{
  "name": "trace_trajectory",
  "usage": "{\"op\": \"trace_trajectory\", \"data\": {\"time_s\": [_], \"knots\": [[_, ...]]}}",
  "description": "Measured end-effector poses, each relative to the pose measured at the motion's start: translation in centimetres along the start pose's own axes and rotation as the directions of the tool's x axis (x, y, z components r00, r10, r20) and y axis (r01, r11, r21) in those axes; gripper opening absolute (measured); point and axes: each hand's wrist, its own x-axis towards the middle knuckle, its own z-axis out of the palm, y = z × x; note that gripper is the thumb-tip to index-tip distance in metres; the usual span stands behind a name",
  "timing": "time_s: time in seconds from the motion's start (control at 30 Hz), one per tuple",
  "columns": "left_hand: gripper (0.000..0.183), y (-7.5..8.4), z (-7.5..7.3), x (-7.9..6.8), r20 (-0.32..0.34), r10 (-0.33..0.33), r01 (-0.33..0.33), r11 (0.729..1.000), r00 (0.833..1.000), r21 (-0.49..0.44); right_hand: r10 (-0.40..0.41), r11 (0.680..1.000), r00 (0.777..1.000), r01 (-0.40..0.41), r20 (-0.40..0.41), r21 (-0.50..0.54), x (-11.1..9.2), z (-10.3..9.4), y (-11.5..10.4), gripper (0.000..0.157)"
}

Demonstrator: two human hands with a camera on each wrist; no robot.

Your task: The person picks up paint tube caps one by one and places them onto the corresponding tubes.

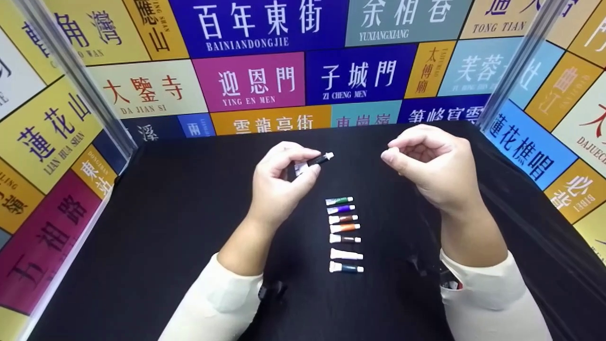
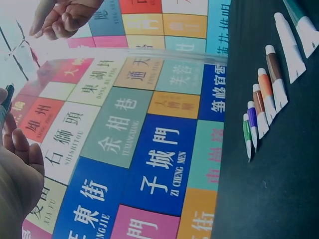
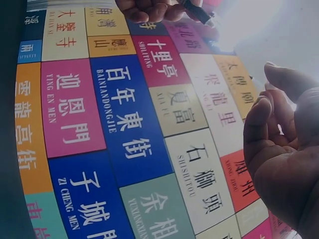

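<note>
My left hand (image 1: 284,177) pinches a small paint tube (image 1: 318,160) between thumb and fingers, raised above the black table. The tube has a black band, a white end inside the hand and a white tip pointing right. Across from it my right hand (image 1: 433,166) is raised with loosely curled fingers, thumb and index tips close to each other and nothing visible between them. In the right wrist view, a gap shows between that thumb (image 3: 284,79) and the index finger. Below the hands, several paint tubes (image 1: 344,227) lie in a column, white caps to the right.
The table is covered with black cloth (image 1: 189,237). The column includes a green tube (image 1: 340,201) at the far end and a dark teal tube (image 1: 348,268) nearest me. Panels with colourful printed signs (image 1: 258,80) stand behind and at both sides, with clear upright posts (image 1: 90,90) at the corners.
</note>
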Motion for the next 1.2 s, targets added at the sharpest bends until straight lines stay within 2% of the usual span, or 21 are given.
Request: {"op": "trace_trajectory", "data": {"time_s": [0.13, 0.37, 0.73, 0.93, 1.2], "knots": [[0.022, 0.6, 0.2, 0.0, 0.016, 0.019, -0.019, 1.000, 1.000, 0.001, -0.057, 0.997, 0.998, 0.056, 0.017, 0.055, -0.3, 0.2, -0.4, 0.016], [0.023, 1.0, 0.2, -0.1, 0.034, 0.042, -0.043, 0.999, 0.999, 0.015, -0.124, 0.990, 0.991, 0.122, 0.039, 0.066, -0.5, 0.9, -1.1, 0.019], [0.022, 1.2, 0.2, -0.1, 0.087, 0.128, -0.140, 0.978, 0.988, 0.155, -0.140, 0.988, 0.988, 0.135, 0.059, 0.078, -0.9, 1.6, -1.8, 0.021], [0.024, 1.3, 0.4, -0.1, 0.133, 0.156, -0.178, 0.969, 0.979, 0.172, -0.138, 0.988, 0.987, 0.131, 0.078, 0.086, -1.0, 1.9, -1.7, 0.021], [0.025, 1.4, 0.7, -0.3, 0.142, 0.166, -0.189, 0.967, 0.976, 0.169, -0.145, 0.989, 0.986, 0.142, 0.083, 0.043, -1.1, 2.1, -1.8, 0.021]]}}
